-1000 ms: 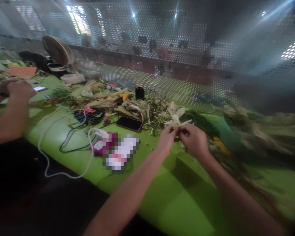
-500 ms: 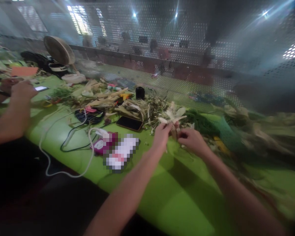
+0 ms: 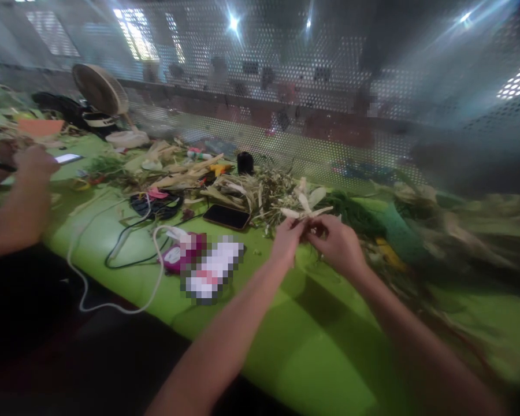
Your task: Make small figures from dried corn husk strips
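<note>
My left hand (image 3: 286, 242) and my right hand (image 3: 338, 242) meet above the green table (image 3: 320, 352), both pinched on a small bundle of pale dried leaf strips (image 3: 307, 205) that fans out above my fingers. The strips look like corn husk. Behind the bundle lies a heap of dried husks and green stems (image 3: 242, 190). Fine detail of my fingertips is blurred.
A dark phone (image 3: 226, 217) lies left of my hands, with a pink pouch (image 3: 184, 254), white and black cables (image 3: 125, 254) and a black cylinder (image 3: 245, 163) nearby. Another person's arm (image 3: 17, 202) rests at the far left. A fan (image 3: 100, 89) stands at the back; a perforated screen lies beyond.
My two hands have shifted slightly while working the husk bundle, its strips now spread a little wider above my fingers. The other person's arm stays about where it was.
</note>
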The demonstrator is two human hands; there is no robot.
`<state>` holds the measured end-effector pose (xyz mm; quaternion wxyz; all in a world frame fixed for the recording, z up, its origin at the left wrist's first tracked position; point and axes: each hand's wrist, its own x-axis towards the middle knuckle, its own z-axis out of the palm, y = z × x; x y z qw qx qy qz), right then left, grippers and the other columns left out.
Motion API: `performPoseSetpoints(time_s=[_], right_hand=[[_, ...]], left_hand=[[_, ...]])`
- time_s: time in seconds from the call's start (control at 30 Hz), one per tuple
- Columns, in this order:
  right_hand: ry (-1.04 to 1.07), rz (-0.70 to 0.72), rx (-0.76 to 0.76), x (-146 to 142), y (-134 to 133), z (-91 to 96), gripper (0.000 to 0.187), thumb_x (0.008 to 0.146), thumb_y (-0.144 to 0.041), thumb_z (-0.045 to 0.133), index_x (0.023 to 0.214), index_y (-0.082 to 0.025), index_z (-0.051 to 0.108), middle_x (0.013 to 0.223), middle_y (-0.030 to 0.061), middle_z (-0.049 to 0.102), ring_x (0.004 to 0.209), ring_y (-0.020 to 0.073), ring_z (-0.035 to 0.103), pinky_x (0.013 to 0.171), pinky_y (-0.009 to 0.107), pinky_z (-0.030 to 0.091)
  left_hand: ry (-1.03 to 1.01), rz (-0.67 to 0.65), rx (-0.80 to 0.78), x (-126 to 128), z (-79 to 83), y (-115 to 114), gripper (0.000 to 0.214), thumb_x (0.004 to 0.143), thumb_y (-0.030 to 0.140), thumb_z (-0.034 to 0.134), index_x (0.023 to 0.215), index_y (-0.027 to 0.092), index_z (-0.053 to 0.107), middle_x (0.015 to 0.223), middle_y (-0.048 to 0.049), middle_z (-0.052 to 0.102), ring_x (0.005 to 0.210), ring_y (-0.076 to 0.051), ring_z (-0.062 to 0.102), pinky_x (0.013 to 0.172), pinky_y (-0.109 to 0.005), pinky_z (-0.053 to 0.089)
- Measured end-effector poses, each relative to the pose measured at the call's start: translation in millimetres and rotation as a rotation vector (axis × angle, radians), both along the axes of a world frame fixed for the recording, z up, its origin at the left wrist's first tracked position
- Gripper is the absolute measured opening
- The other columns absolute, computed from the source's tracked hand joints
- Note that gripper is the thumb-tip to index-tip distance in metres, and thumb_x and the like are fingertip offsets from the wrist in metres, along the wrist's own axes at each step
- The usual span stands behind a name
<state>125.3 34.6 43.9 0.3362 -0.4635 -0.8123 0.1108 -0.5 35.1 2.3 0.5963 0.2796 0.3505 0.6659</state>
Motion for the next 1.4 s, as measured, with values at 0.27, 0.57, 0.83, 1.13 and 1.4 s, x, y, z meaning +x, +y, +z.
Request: performPoseSetpoints(time_s=[0.27, 0.57, 0.83, 1.13, 1.4], right_hand=[[-0.125, -0.05, -0.071, -5, 0, -4.7, 0.008, 0.075, -0.025, 0.058, 0.069, -0.02, 0.062, 0.064, 0.0014, 0.065, 0.057, 0.016, 0.055, 0.055, 0.026, 0.032], [0.137, -0.075, -0.212, 29, 35, -2.2, 0.038, 0.078, -0.056, 0.063, 0.08, -0.019, 0.063, 0.069, 0.0007, 0.063, 0.06, 0.015, 0.053, 0.054, 0.025, 0.037], [0.3, 0.007, -0.302, 32, 38, -1.6, 0.03, 0.077, -0.049, 0.065, 0.074, -0.019, 0.066, 0.063, 0.0001, 0.061, 0.053, 0.0123, 0.047, 0.052, 0.025, 0.037], [0.199, 0.003, -0.265, 37, 43, 0.3, 0.026, 0.074, -0.045, 0.067, 0.074, -0.019, 0.07, 0.066, 0.0019, 0.066, 0.06, 0.0151, 0.054, 0.057, 0.027, 0.038], [0.498, 0.092, -0.469, 29, 38, 2.5, 0.032, 0.065, -0.051, 0.075, 0.068, -0.02, 0.066, 0.064, -0.0006, 0.06, 0.061, 0.0139, 0.052, 0.061, 0.027, 0.041]], left_hand=[[0.015, -0.017, -0.025, 3, -6.4, 2, 0.026, 0.066, 0.034, 0.079, 0.077, 0.013, 0.068, 0.069, -0.0011, 0.065, 0.069, -0.012, 0.058, 0.071, -0.025, 0.046], [0.117, -0.024, 0.057, -7, 1.5, 0, 0.027, 0.073, 0.036, 0.075, 0.089, 0.015, 0.071, 0.084, -0.005, 0.07, 0.076, -0.016, 0.063, 0.079, -0.03, 0.049], [0.057, -0.162, -0.007, -8, 6.5, -3, 0.029, 0.072, 0.04, 0.074, 0.081, 0.014, 0.064, 0.07, -0.0007, 0.059, 0.058, -0.008, 0.051, 0.06, -0.025, 0.044], [0.108, -0.109, 0.041, -12, 4.4, -1, 0.033, 0.074, 0.042, 0.073, 0.069, 0.016, 0.053, 0.062, 0.0031, 0.044, 0.05, -0.005, 0.034, 0.051, -0.023, 0.026], [0.412, -0.229, 0.15, -8, -1.3, -3, 0.034, 0.08, 0.051, 0.065, 0.078, 0.017, 0.062, 0.065, 0.0001, 0.05, 0.056, -0.009, 0.04, 0.053, -0.024, 0.029]])
